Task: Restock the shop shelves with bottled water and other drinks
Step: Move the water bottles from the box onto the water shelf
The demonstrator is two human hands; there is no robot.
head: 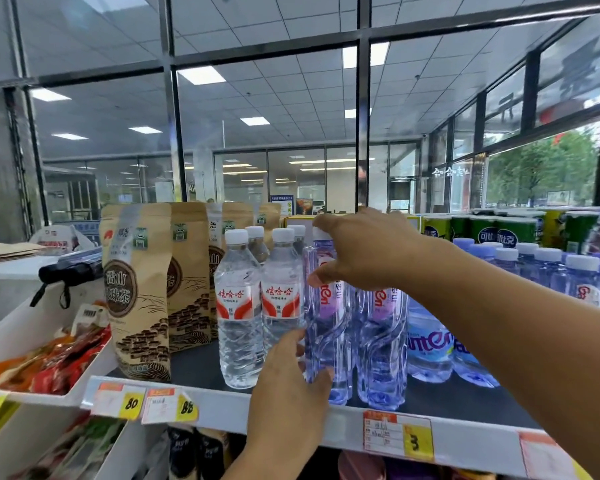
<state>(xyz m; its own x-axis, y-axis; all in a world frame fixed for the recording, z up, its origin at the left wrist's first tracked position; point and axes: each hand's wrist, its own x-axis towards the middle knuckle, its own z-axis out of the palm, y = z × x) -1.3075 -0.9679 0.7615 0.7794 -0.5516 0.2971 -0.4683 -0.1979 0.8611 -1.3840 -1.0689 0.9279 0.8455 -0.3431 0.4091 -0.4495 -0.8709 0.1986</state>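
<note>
On the shelf [440, 398], a purple-tinted bottle [328, 327] is held by both hands. Its base is gripped by the left hand [291, 386]. Its neck is clasped by the curled fingers [317, 277] of the right hand [364, 251].

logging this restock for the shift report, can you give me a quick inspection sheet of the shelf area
surface: dark shelf with a white front rail carrying price tags
job's things: clear water bottles, purple-tinted bottles, light blue bottles, all upright
clutter: brown tea pouches, red snack packs in a side bin, green cans behind
hands: left hand grips the base of a purple-tinted bottle; right hand holds its top
cables: nothing seen
surroundings: glass partition, trees outside at right
</note>
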